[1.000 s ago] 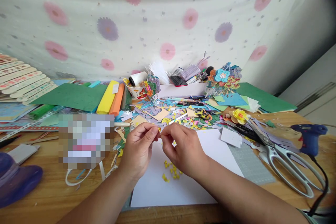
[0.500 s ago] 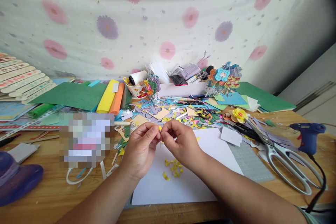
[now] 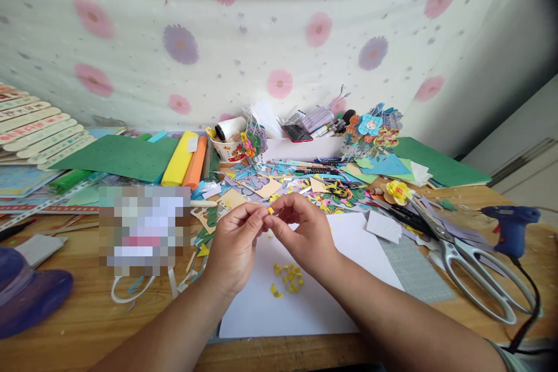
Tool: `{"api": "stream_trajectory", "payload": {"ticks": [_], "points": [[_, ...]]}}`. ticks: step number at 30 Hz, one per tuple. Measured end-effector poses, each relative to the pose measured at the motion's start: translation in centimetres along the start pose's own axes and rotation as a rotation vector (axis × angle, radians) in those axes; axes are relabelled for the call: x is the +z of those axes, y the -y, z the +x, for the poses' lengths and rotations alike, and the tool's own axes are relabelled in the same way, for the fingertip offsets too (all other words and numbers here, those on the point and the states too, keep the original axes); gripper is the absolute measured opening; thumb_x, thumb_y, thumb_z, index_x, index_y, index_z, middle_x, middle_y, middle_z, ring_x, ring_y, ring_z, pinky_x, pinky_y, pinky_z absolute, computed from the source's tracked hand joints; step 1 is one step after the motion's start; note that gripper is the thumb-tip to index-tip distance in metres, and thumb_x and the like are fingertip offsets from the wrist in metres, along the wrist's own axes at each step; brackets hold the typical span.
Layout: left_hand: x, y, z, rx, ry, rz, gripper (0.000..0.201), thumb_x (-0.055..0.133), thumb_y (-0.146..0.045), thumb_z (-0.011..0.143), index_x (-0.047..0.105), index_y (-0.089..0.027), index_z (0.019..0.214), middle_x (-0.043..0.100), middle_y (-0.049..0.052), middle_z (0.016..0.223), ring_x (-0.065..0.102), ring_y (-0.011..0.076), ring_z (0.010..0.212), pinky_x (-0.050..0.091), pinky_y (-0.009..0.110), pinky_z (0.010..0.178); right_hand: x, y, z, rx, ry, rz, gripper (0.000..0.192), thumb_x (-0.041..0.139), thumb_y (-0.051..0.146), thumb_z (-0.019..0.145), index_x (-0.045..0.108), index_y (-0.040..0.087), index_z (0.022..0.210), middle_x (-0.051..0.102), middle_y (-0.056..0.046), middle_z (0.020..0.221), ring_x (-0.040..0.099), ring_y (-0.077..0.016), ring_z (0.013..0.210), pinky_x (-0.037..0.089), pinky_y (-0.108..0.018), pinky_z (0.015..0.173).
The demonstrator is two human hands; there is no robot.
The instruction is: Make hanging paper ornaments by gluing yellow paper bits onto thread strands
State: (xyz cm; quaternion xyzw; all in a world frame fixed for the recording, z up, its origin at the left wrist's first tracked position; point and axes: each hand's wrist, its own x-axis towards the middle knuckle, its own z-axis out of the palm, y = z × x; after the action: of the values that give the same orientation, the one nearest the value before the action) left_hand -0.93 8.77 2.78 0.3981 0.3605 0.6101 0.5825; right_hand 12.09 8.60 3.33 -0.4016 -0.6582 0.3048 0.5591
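Note:
My left hand point(image 3: 235, 247) and my right hand point(image 3: 303, 235) meet fingertip to fingertip above a white sheet of paper point(image 3: 340, 308). Pinched between them is a small yellow paper piece point(image 3: 271, 210), mostly covered by the fingers. Both hands are closed, thumbs against index fingers. Below them on the sheet lies a loose cluster of small yellow paper bits point(image 3: 291, 276), several of them curled or folded.
Paper scraps point(image 3: 257, 183) spread behind the hands. To the right lie scissors point(image 3: 471, 267), a yellow paper flower point(image 3: 398, 192), a grey cutting mat point(image 3: 418, 270) and a blue glue gun point(image 3: 514, 226). At left are crepe paper rolls point(image 3: 179, 160) and a purple object point(image 3: 35, 296).
My fingertips have shifted slightly around the yellow piece, and the right fingers now curl higher over it. A thin line seen below the fingers before no longer shows.

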Motion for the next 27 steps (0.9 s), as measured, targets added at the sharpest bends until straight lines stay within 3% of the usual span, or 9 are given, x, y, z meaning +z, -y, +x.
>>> {"api": "stream_trajectory", "payload": {"ticks": [10,19,22,25,27], "points": [[-1.0,0.4,0.4,0.088,0.102,0.2,0.014,0.074,-0.034,0.077,0.075,-0.02,0.079,0.062,0.0,0.066,0.054,0.0145,0.069,0.042,0.027,0.068,-1.0,-0.3,0.9,-0.116,-0.019,-0.072,0.008,0.062,0.017,0.081,0.065,0.022,0.077,0.065,-0.003,0.079,0.06,-0.0143,0.073,0.054,-0.024,0.059],[-1.2,-0.2,0.6,0.286,0.171,0.438,0.007,0.068,-0.026,0.082,0.074,-0.023,0.081,0.065,0.001,0.068,0.057,0.0155,0.067,0.044,0.027,0.066,-1.6,0.2,1.2,-0.139,0.018,-0.062,0.014,0.063,0.013,0.079,0.063,0.022,0.069,0.064,-0.002,0.071,0.059,-0.015,0.071,0.05,-0.024,0.057],[-1.3,-0.1,0.7,0.286,0.194,0.428,0.007,0.068,-0.026,0.082,0.074,-0.023,0.08,0.065,0.001,0.068,0.057,0.0156,0.067,0.043,0.027,0.066,-1.7,0.0,1.3,-0.086,0.045,-0.033,0.013,0.063,0.014,0.078,0.062,0.021,0.068,0.063,-0.001,0.07,0.059,-0.0147,0.071,0.05,-0.024,0.057],[-1.3,0.3,0.7,0.202,0.162,0.282,0.007,0.069,-0.028,0.081,0.074,-0.023,0.082,0.063,0.0,0.068,0.055,0.0143,0.068,0.042,0.026,0.067,-1.5,-0.4,1.4,0.041,0.094,0.098,0.004,0.066,0.019,0.077,0.063,0.021,0.079,0.064,-0.001,0.075,0.061,-0.0141,0.07,0.052,-0.027,0.063],[-1.3,0.6,0.8,0.127,0.129,0.185,0.008,0.072,-0.03,0.08,0.074,-0.023,0.082,0.063,0.0,0.069,0.054,0.0134,0.069,0.042,0.026,0.067,-1.4,-0.8,1.4,0.129,0.147,0.249,0.018,0.068,0.023,0.075,0.062,0.022,0.092,0.064,-0.001,0.079,0.062,-0.014,0.069,0.052,-0.028,0.063]]}}
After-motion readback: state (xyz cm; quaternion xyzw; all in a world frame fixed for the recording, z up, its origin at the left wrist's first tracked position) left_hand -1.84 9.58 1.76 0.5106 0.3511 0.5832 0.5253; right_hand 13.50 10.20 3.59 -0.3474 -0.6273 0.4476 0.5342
